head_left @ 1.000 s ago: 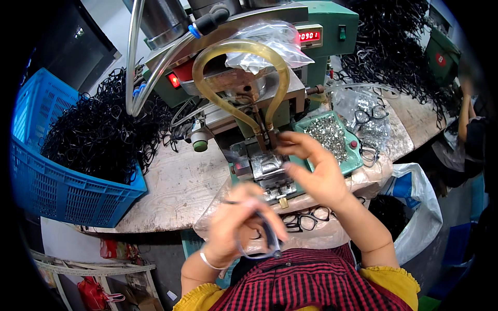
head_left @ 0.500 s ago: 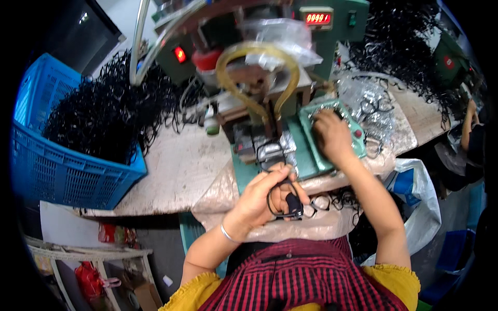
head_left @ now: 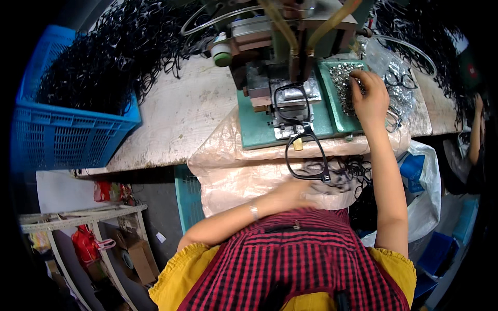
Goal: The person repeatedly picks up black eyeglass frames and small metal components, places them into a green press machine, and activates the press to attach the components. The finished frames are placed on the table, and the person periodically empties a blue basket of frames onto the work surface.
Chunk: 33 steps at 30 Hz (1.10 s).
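- A pale, scuffed worktop point(head_left: 176, 114) carries a blue plastic crate point(head_left: 62, 135) heaped with black frames.
- A green-based press machine point(head_left: 282, 111) has a black plastic spectacle frame point(head_left: 298, 129) draped over its metal jig — lower lens ring hanging off the edge.
- A green tray of small silver metal parts point(head_left: 342, 90) — the right hand point(head_left: 369, 96) rests on it, fingers bent, pinching among the parts.
- The left hand point(head_left: 293, 194) is blurred at a pile of black frames; its grip can't be told.

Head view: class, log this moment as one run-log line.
left hand: in pile of frames on lap | right hand: reaching into tray of small metal parts | black eyeglass frame: on green press
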Available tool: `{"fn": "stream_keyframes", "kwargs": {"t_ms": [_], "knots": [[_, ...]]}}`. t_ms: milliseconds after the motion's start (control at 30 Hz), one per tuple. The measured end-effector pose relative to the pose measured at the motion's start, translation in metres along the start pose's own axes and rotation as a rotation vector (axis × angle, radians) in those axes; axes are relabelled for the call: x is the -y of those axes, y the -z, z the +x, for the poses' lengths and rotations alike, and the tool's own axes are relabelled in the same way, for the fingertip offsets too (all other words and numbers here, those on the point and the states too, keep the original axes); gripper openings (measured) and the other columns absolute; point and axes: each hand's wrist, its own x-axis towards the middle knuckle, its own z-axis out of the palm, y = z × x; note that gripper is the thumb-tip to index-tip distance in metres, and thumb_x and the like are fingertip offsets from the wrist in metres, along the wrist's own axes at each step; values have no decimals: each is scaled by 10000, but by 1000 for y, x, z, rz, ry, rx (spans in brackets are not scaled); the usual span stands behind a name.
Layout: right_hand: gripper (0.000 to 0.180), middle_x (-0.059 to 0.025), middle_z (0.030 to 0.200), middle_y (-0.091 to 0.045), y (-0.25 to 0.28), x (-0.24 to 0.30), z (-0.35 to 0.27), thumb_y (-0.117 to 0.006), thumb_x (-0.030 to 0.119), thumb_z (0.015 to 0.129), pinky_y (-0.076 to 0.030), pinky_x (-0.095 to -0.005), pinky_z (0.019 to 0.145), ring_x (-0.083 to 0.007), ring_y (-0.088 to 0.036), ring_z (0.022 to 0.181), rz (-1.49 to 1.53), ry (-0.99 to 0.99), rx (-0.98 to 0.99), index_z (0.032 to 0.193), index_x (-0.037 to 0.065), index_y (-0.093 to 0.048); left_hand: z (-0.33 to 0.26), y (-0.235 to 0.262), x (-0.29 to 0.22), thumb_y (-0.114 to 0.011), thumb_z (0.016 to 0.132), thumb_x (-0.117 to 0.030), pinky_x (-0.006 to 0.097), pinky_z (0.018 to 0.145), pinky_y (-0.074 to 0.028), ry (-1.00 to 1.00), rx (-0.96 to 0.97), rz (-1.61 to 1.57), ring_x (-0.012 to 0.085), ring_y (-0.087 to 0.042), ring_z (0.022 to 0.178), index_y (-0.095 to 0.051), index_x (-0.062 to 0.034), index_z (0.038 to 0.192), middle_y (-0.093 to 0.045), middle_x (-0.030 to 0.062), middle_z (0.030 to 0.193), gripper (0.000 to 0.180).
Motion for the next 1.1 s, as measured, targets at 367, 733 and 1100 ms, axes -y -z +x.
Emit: {"fn": "stream_keyframes", "kwargs": {"t_ms": [367, 733, 1100], "knots": [[124, -91, 910, -706, 49, 2, -55, -707, 48, 832, -503, -323, 796, -231, -657, 843, 193, -320, -118, 953, 27, -729, -24, 96, 15, -681, 938, -207, 300, 826, -535, 165, 242, -13, 178, -664, 1003, -630, 19, 1230, -706, 115, 1083, 372], [131, -110, 851, -698, 45, 83, 31, -676, -11, 763, -498, -352, 771, -291, -656, 840, 599, -33, -51, 877, 32, -723, -47, 129, -17, -582, 991, -138, 249, 663, -532, 223, -579, -548, 138, -666, 820, -644, 27, 1118, -716, 101, 936, 217], [425, -79, 902, -716, 13, 116, 19, -692, 25, 835, -456, -278, 920, -131, -647, 939, 1078, -450, 53, 1218, -29, -515, -26, 155, -49, -536, 1019, -139, 245, 521, -470, -159, -1181, -520, 173, -649, 635, -596, -3, 1030, -681, 101, 778, 149]]}}
